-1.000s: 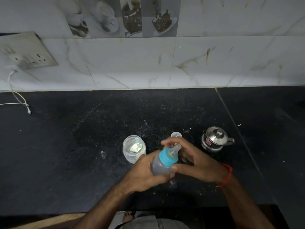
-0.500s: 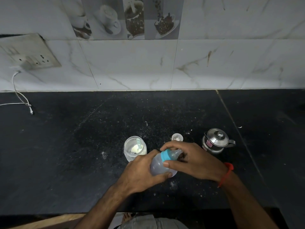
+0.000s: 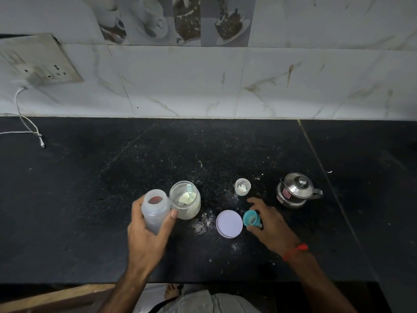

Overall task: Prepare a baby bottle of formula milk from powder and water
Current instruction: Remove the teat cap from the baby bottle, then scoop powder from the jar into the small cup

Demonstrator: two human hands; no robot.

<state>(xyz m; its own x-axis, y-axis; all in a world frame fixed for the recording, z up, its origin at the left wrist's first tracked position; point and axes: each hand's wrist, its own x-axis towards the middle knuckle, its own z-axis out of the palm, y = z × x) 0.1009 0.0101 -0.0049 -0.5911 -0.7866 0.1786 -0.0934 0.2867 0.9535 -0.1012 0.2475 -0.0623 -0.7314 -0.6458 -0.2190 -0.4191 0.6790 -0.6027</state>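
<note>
On the black desk (image 3: 90, 199) stand one open powder jar (image 3: 185, 200) with a scoop inside, one white lid (image 3: 229, 224), one small cap (image 3: 242, 186) and one steel kettle (image 3: 295, 190). The left hand (image 3: 150, 231) wraps the single uncapped bottle (image 3: 155, 210), upright beside the jar. The right hand (image 3: 269, 224) pinches the teal teat ring (image 3: 251, 219) low over the desk.

We count on the bench (image 3: 90, 199): one bottle (image 3: 155, 211), one powder jar (image 3: 186, 199), one lid (image 3: 229, 224), one teal teat ring (image 3: 251, 219), one small cap (image 3: 242, 186), one steel kettle (image 3: 294, 190), one cable (image 3: 29, 127). Two hands.
</note>
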